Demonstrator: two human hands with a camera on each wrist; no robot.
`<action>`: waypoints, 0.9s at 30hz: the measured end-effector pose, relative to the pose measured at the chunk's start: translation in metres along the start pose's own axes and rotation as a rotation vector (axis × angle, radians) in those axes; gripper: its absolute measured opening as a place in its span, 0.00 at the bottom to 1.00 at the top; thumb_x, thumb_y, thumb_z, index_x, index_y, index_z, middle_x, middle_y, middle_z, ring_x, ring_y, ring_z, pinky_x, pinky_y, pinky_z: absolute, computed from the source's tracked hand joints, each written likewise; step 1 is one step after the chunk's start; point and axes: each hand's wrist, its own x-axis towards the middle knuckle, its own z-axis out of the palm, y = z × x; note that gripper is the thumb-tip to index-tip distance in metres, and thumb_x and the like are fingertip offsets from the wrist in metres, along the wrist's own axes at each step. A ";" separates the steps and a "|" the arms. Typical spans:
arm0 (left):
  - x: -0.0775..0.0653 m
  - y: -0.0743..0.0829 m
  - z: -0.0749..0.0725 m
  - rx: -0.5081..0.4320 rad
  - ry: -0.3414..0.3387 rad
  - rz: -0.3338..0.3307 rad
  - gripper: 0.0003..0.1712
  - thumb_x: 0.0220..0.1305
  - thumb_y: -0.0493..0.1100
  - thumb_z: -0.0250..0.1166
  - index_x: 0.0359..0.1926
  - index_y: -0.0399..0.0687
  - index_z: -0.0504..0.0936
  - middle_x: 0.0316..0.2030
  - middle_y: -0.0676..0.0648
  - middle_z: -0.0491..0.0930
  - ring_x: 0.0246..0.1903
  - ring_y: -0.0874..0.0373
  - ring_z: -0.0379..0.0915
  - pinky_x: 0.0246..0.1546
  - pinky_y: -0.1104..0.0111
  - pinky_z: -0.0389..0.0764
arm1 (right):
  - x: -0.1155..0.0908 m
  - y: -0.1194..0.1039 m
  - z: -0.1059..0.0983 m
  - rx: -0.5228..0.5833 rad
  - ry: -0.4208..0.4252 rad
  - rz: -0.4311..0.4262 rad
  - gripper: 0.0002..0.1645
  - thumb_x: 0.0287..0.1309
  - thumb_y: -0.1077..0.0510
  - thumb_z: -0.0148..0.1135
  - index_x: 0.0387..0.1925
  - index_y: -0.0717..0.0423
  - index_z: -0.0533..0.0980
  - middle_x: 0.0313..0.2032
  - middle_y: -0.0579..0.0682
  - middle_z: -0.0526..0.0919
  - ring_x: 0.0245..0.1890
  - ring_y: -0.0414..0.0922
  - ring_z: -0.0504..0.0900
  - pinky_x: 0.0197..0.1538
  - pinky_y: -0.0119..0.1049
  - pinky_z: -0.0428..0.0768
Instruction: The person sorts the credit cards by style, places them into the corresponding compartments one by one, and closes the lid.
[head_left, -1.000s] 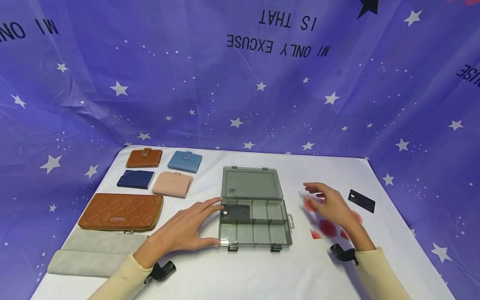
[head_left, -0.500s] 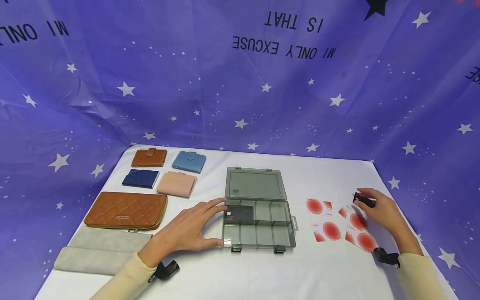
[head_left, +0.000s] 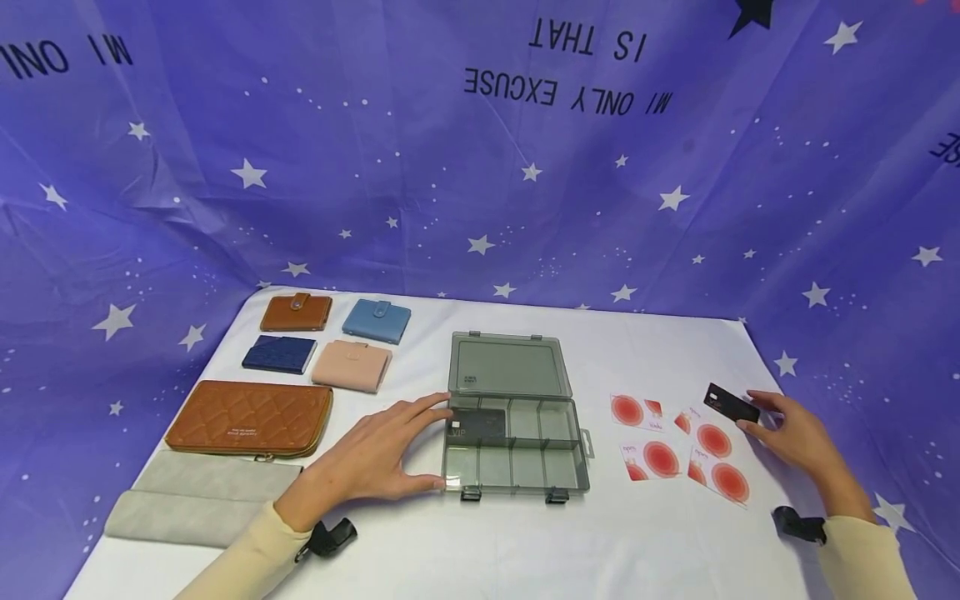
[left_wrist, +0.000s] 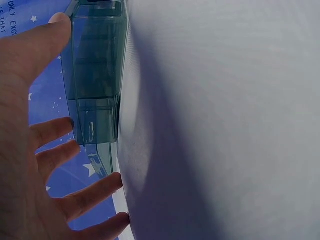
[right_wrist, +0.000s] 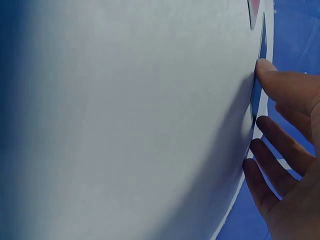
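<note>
Touching the left side of a smoky compartment box [head_left: 528,467] with a spread left hand [head_left: 378,450]. Got the right hand [head_left: 798,435] at the right end of a black chip card [head_left: 729,403], can't tell if pinching. Looks like one VIP card [head_left: 480,423] done, over the box's upper-left compartments, with the chip card left outside near red-and-white cards [head_left: 660,459]. Can't read its print, or see the whole box from the left wrist.

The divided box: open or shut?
Open: the head view shows the box with its lid folded back beyond the compartments, not over them.
</note>
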 end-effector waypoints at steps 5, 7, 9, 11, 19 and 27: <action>0.000 0.001 0.001 -0.005 -0.002 -0.004 0.53 0.62 0.79 0.68 0.79 0.59 0.70 0.82 0.56 0.61 0.70 0.54 0.72 0.56 0.49 0.83 | -0.001 0.002 -0.002 -0.016 -0.027 0.025 0.39 0.62 0.53 0.78 0.66 0.72 0.75 0.56 0.80 0.80 0.54 0.79 0.78 0.51 0.72 0.74; -0.001 0.001 0.001 -0.002 -0.001 -0.007 0.53 0.62 0.79 0.68 0.80 0.60 0.70 0.83 0.57 0.60 0.70 0.55 0.72 0.56 0.49 0.83 | -0.001 0.001 -0.001 -0.021 -0.015 0.027 0.39 0.61 0.53 0.79 0.65 0.72 0.75 0.53 0.79 0.81 0.52 0.77 0.78 0.50 0.70 0.74; -0.001 0.001 0.001 0.007 -0.001 -0.008 0.53 0.62 0.80 0.67 0.80 0.60 0.70 0.83 0.59 0.59 0.70 0.56 0.72 0.55 0.50 0.83 | -0.002 0.000 0.000 -0.023 0.012 0.021 0.38 0.58 0.55 0.81 0.63 0.72 0.77 0.50 0.78 0.82 0.50 0.75 0.79 0.48 0.67 0.74; -0.001 0.001 0.001 0.008 -0.001 -0.009 0.53 0.61 0.79 0.68 0.80 0.60 0.70 0.83 0.59 0.58 0.70 0.56 0.72 0.55 0.51 0.83 | -0.003 -0.002 0.001 -0.021 0.042 0.021 0.37 0.56 0.57 0.82 0.62 0.72 0.78 0.49 0.78 0.82 0.49 0.75 0.79 0.46 0.65 0.74; 0.000 0.000 0.000 0.011 -0.003 -0.010 0.53 0.61 0.78 0.69 0.80 0.61 0.70 0.83 0.58 0.59 0.70 0.55 0.72 0.55 0.50 0.83 | -0.009 -0.014 0.000 -0.025 0.141 0.059 0.23 0.67 0.62 0.72 0.62 0.60 0.80 0.41 0.71 0.88 0.36 0.48 0.89 0.35 0.37 0.77; 0.000 0.000 0.001 0.007 -0.001 -0.010 0.54 0.61 0.79 0.68 0.80 0.60 0.70 0.83 0.58 0.60 0.70 0.55 0.72 0.54 0.50 0.83 | 0.001 -0.065 -0.001 0.101 0.275 0.064 0.20 0.71 0.59 0.69 0.62 0.58 0.82 0.44 0.70 0.89 0.35 0.09 0.68 0.37 0.15 0.70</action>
